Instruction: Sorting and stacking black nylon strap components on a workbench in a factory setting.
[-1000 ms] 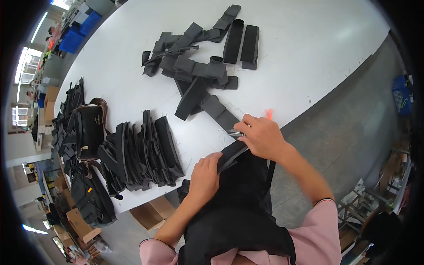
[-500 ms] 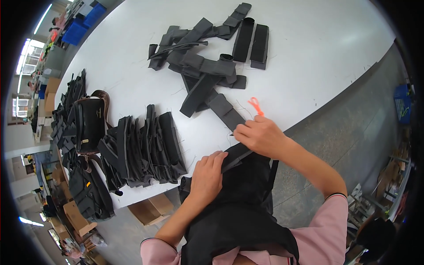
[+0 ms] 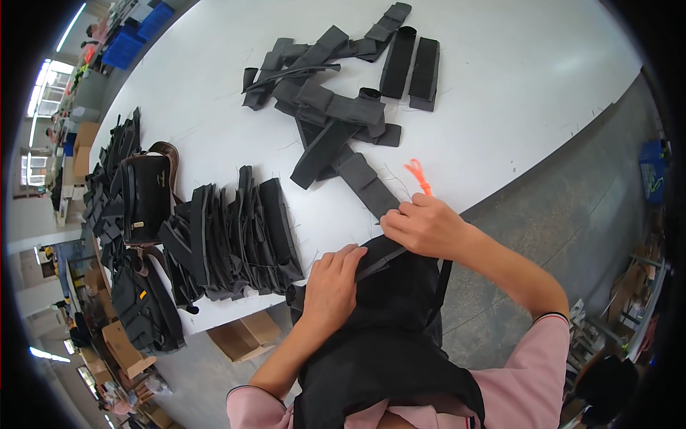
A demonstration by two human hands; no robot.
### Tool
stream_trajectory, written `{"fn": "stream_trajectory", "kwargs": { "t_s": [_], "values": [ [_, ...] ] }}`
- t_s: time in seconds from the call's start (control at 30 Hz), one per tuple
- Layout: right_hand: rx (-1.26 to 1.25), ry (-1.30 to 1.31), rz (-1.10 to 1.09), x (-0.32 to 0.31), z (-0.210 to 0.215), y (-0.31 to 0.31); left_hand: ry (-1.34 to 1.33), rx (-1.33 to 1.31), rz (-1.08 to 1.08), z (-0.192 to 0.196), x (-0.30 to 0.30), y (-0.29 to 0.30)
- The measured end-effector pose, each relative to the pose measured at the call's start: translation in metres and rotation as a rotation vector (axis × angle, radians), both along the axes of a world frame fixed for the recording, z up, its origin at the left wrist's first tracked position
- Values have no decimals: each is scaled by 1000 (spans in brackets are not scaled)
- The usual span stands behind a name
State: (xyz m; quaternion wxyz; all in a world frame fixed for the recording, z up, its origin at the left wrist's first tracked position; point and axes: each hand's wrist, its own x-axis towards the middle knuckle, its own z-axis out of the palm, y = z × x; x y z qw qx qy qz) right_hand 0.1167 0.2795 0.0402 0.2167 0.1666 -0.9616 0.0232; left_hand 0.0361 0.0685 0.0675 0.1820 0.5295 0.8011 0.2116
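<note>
A black fabric strip (image 3: 377, 259) lies across my lap at the table's near edge. My left hand (image 3: 332, 286) grips its left end, the fingers bent over it and the thumb hidden. At its right end is my right hand (image 3: 423, 225), closed, with an orange loop (image 3: 419, 176) sticking up out of the fist. What the loop belongs to is mostly hidden by the fingers. Just beyond that hand, a chain of folded dark strips (image 3: 368, 184) runs up to a loose heap of similar strips (image 3: 329, 107) on the table.
Left of my hands, several black strips stand in a stacked row (image 3: 232, 243). Beside them are a black bag (image 3: 146, 196) and a dark backpack (image 3: 143, 307). Loose threads lie on the white table (image 3: 514, 93). A cardboard box (image 3: 244, 336) sits on the floor below its edge.
Very little differs. Both hands keep their hold; the left has shifted slightly left and the right slightly right, while the view has moved a touch.
</note>
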Motion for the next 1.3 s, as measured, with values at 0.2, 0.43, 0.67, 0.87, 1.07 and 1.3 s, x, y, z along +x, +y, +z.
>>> {"fn": "stream_trajectory", "kwargs": {
  "t_s": [0.2, 0.43, 0.67, 0.87, 1.07, 1.3],
  "values": [
    [-8, -70, 125, -6, 2, -6, 22, -6, -15, 2, -1, -1],
    [-71, -137, 7, -2, -3, -6, -14, -25, -2, 8, -3, -8],
    [-673, -288, -633, -5, -20, -14, -1293, 349, 874, 1, -16, 6],
    [-978, -603, -672, -24, -41, 3, -1456, 354, 1000, -24, -41, 34],
    [-2140, -339, -341, -39, 70, 69, -1288, 551, 768, 18, -122, 120],
    [-2411, 195, -114, -43, 116, 93, -1059, 858, 417, 100, -142, 183]
  ]
}}
